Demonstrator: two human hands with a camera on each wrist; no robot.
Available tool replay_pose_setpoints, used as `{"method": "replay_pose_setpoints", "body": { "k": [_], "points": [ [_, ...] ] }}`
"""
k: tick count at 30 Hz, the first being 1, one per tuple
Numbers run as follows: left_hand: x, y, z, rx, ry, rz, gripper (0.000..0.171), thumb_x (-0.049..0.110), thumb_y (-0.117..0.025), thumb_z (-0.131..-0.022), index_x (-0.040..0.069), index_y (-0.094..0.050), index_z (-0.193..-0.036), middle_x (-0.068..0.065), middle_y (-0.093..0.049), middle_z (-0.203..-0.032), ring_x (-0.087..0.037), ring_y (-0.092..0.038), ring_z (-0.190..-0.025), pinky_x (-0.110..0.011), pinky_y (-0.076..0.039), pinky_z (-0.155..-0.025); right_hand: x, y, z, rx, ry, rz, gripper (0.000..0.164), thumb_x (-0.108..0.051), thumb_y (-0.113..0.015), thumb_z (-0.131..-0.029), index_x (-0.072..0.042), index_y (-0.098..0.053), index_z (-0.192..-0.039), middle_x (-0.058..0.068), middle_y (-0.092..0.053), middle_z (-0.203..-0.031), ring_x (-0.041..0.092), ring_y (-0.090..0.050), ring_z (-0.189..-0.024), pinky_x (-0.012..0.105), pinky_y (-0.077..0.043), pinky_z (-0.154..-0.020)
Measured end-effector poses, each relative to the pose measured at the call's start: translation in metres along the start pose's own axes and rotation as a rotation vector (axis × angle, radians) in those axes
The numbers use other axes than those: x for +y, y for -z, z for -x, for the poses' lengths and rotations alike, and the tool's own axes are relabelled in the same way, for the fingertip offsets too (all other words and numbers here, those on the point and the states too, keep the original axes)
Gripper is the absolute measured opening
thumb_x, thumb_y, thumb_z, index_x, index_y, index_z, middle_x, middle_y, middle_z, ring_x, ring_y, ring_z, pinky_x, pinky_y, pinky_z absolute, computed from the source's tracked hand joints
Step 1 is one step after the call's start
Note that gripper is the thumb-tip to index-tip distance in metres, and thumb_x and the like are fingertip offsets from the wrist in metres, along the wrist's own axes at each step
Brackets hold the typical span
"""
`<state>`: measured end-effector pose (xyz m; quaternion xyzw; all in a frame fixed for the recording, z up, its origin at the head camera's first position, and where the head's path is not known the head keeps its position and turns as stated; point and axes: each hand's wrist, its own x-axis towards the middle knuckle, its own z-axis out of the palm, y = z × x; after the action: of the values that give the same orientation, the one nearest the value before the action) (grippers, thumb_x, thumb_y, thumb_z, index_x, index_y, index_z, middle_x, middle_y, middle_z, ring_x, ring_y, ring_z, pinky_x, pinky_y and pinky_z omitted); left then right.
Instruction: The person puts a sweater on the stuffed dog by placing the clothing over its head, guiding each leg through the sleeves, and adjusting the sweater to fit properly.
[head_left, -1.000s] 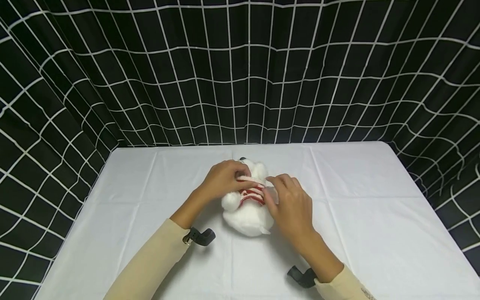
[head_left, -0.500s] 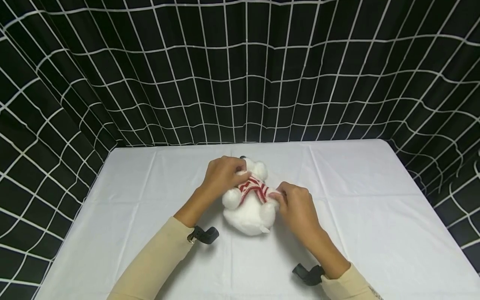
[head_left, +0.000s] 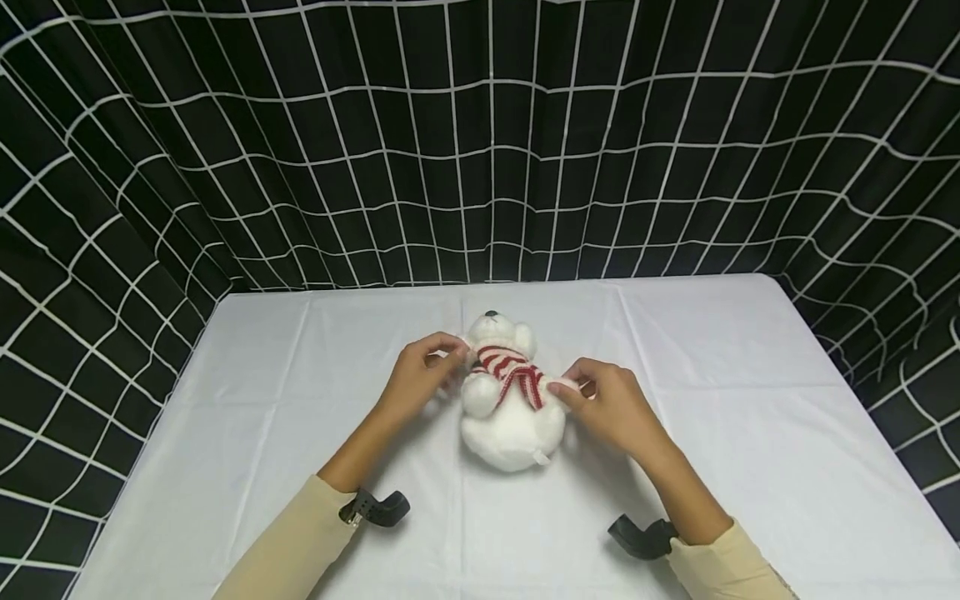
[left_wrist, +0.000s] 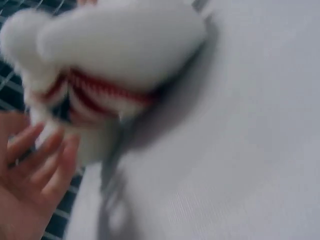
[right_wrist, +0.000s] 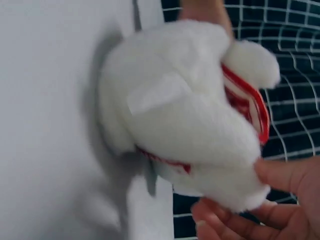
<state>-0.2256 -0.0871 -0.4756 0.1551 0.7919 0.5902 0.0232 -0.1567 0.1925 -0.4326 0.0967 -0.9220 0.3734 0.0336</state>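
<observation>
A white plush bear [head_left: 517, 433] wears a red-and-white striped knit garment [head_left: 504, 362] and lies on the white table, its dark nose toward the far edge. My left hand [head_left: 423, 371] brings thumb and fingertips together at the bear's upper left side, beside the head, pinching a pale bit there. Blurred in the left wrist view, the left hand's fingers [left_wrist: 42, 162] overlap the plush near the garment. On the other side, my right hand [head_left: 611, 404] pinches the bear's arm; the right wrist view shows thumb and fingers [right_wrist: 280, 172] around this furry limb.
A white cloth with fold creases covers the table [head_left: 315, 433]. Behind it and along both sides hangs a black curtain [head_left: 495, 167] with a white grid. Dark camera mounts [head_left: 382, 508] sit on the wrists, low over the cloth.
My left hand has moved left from the bear's head, uncovering the face and collar. The right hand has moved from the garment out to the arm. The bear has shifted slightly right.
</observation>
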Motion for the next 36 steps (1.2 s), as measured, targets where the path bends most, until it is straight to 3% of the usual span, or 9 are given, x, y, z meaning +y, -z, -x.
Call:
{"method": "replay_pose_setpoints", "body": {
  "k": [4,9,11,14,19,24,28,31,36],
  "points": [
    [-0.014,0.006,0.007,-0.147,0.044,0.055,0.026,0.013,-0.068,-0.098,0.002,-0.070,-0.121,-0.020,-0.073,-0.091,-0.041,-0.067,-0.071,-0.044,-0.058,-0.060,-0.004,0.001,-0.001,0.064,0.045,0.039,0.014,-0.020,-0.079,-0.089,-0.008,-0.072,-0.093,0.005,-0.072,-0.089,0.024,-0.066,-0.083,0.038,-0.049,-0.069],
    [-0.018,0.004,0.004,-0.183,0.009,0.011,0.029,0.004,-0.065,-0.096,0.000,-0.068,-0.125,-0.016,-0.070,-0.107,-0.028,-0.066,-0.066,-0.044,-0.057,-0.056,-0.030,-0.017,0.001,0.309,0.432,0.111,0.019,-0.014,-0.079,-0.085,-0.004,-0.072,-0.099,0.007,-0.069,-0.095,0.025,-0.061,-0.087,0.041,-0.052,-0.071],
    [-0.018,0.003,0.003,-0.168,-0.007,-0.022,0.025,0.004,-0.065,-0.096,0.001,-0.069,-0.120,-0.014,-0.069,-0.108,-0.024,-0.065,-0.065,-0.043,-0.056,-0.053,-0.041,-0.026,0.002,0.329,0.592,0.176,0.026,-0.021,-0.079,-0.084,-0.003,-0.072,-0.102,0.006,-0.067,-0.095,0.024,-0.060,-0.085,0.038,-0.053,-0.069],
    [-0.015,0.001,0.002,-0.143,-0.032,-0.077,0.016,0.004,-0.066,-0.096,0.002,-0.071,-0.111,-0.012,-0.069,-0.103,-0.026,-0.066,-0.066,-0.037,-0.054,-0.050,-0.053,-0.037,0.003,0.306,0.714,0.340,0.041,-0.032,-0.082,-0.082,-0.004,-0.071,-0.110,0.008,-0.068,-0.098,0.025,-0.062,-0.084,0.037,-0.053,-0.065],
    [-0.009,-0.003,0.004,-0.111,-0.065,-0.149,0.010,0.005,-0.066,-0.097,0.003,-0.071,-0.106,-0.010,-0.070,-0.096,-0.032,-0.067,-0.066,-0.031,-0.052,-0.046,-0.063,-0.048,0.002,0.283,0.726,0.557,0.045,-0.026,-0.088,-0.077,-0.005,-0.068,-0.112,0.008,-0.070,-0.096,0.027,-0.063,-0.086,0.038,-0.053,-0.068],
    [0.000,-0.005,0.009,-0.020,-0.059,-0.334,0.007,0.013,-0.070,-0.097,0.007,-0.074,-0.098,-0.001,-0.072,-0.083,-0.018,-0.064,-0.053,-0.027,-0.049,-0.045,-0.059,-0.049,0.000,0.328,0.744,0.425,0.033,-0.015,-0.086,-0.073,-0.005,-0.061,-0.092,0.004,-0.065,-0.076,0.024,-0.058,-0.072,0.035,-0.048,-0.061],
    [0.002,-0.006,0.015,0.068,-0.059,-0.488,0.008,0.018,-0.073,-0.094,0.011,-0.075,-0.094,0.003,-0.073,-0.078,-0.004,-0.058,-0.049,-0.023,-0.047,-0.050,-0.054,-0.051,0.003,0.349,0.761,0.320,0.032,-0.014,-0.085,-0.072,-0.004,-0.062,-0.092,0.003,-0.064,-0.075,0.022,-0.057,-0.068,0.035,-0.047,-0.058],
    [-0.002,-0.008,0.018,0.076,-0.003,-0.410,0.015,0.021,-0.070,-0.097,0.008,-0.077,-0.096,-0.001,-0.075,-0.079,-0.007,-0.063,-0.052,-0.024,-0.050,-0.052,-0.054,-0.049,0.005,0.291,0.725,0.266,0.033,-0.019,-0.086,-0.076,-0.006,-0.064,-0.098,0.001,-0.064,-0.079,0.018,-0.056,-0.072,0.033,-0.048,-0.060],
    [-0.009,-0.010,0.024,-0.002,0.249,-0.018,0.043,0.034,-0.063,-0.101,-0.004,-0.076,-0.087,-0.009,-0.075,-0.083,-0.016,-0.072,-0.066,-0.029,-0.060,-0.061,-0.051,-0.028,0.000,0.290,0.472,-0.052,0.016,-0.015,-0.080,-0.086,-0.006,-0.073,-0.097,-0.001,-0.065,-0.078,0.014,-0.058,-0.072,0.028,-0.050,-0.062]
  ]
}}
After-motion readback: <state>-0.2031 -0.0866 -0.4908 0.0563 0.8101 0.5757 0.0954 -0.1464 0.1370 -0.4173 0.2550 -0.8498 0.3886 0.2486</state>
